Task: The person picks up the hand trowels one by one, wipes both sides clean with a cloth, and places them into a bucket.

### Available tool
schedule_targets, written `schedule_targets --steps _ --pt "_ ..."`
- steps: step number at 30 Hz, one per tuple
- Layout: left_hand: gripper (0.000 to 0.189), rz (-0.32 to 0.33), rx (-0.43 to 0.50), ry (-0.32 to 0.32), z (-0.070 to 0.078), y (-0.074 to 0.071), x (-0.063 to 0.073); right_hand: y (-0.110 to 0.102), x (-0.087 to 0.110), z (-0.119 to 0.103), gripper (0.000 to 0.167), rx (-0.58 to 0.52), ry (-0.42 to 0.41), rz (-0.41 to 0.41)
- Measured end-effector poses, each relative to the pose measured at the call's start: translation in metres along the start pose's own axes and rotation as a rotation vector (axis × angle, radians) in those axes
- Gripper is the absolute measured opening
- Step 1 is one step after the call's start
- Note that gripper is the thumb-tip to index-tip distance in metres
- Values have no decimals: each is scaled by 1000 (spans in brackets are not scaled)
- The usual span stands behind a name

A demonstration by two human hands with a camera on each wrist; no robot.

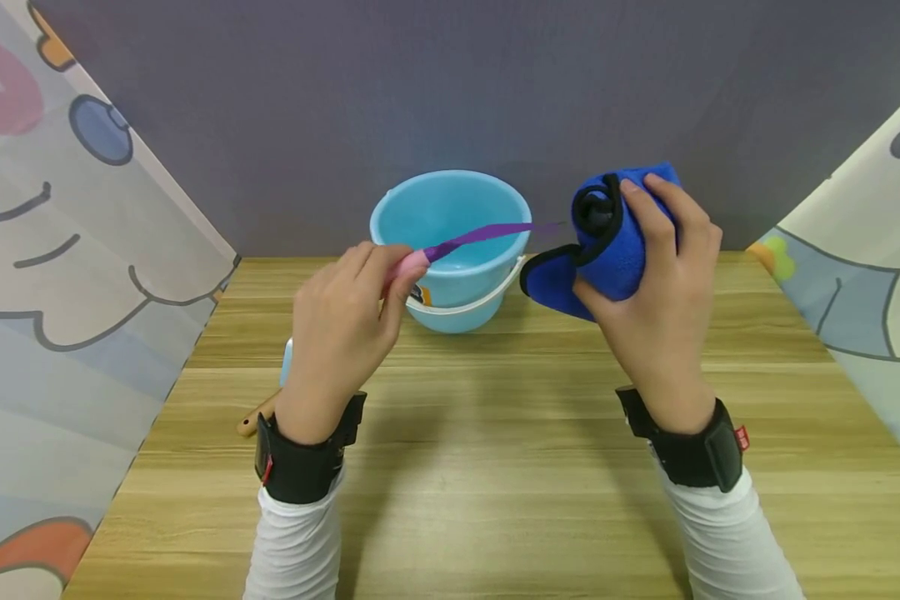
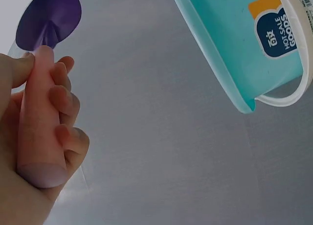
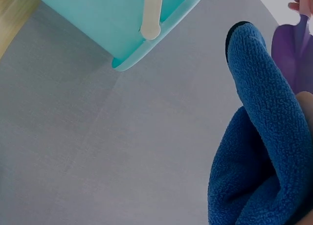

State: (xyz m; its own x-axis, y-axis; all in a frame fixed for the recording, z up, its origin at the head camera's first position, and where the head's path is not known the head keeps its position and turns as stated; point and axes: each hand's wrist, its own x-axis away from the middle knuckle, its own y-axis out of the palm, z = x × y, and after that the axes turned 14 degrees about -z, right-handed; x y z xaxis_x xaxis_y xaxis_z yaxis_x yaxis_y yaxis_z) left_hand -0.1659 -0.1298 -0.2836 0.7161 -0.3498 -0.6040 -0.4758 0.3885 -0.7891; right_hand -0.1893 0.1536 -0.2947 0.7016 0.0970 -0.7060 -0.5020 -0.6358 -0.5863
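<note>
My left hand (image 1: 337, 321) grips the pink handle of a small purple-bladed shovel (image 1: 483, 235). Its blade crosses in front of the light-blue bucket's mouth and points toward the right. In the left wrist view the fingers curl round the handle (image 2: 41, 117), with the thumb up near the blade. On the other side, my right hand (image 1: 667, 292) holds a rolled blue towel (image 1: 626, 267) with black edging, fingers over its top and thumb below. One flap of the towel hangs loose to the left. Both hands are raised above the table.
The light-blue bucket (image 1: 480, 279) stands upright at the table's back, its white handle (image 1: 468, 308) lowered to the front. A wooden-handled tool (image 1: 253, 418) lies at the left, partly hidden by my left wrist. Grey wall behind; cartoon-printed panels (image 1: 67, 250) flank the wooden table (image 1: 480, 500).
</note>
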Motion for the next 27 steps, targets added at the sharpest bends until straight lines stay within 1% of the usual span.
schedule_targets --steps 3,6,9,11,13,16,19,23,27 --pt "34 -55 28 -44 1 -1 2 0 0 -2 69 -20 -9 28" --pt "37 -137 74 -108 2 -2 3 0 0 -5 66 -33 -20 47" --pt "42 -219 100 -163 2 -3 3 0 1 -7 64 -48 -27 61" --pt "41 -259 101 -180 2 -4 3 0 2 -9 63 -62 -36 71" --pt "38 -284 90 -185 2 -4 2 0 3 -11 61 -76 -50 88" --pt "35 -297 71 -174 3 -4 2 1 4 -15 59 -94 -81 114" --pt "33 -295 56 -157 3 -3 1 3 6 -20 63 -99 -118 118" --pt "31 -288 40 -142 3 -1 2 8 10 -25 68 -101 -200 76" --pt "31 -298 37 -134 3 0 3 13 14 -29 69 -96 -300 19"
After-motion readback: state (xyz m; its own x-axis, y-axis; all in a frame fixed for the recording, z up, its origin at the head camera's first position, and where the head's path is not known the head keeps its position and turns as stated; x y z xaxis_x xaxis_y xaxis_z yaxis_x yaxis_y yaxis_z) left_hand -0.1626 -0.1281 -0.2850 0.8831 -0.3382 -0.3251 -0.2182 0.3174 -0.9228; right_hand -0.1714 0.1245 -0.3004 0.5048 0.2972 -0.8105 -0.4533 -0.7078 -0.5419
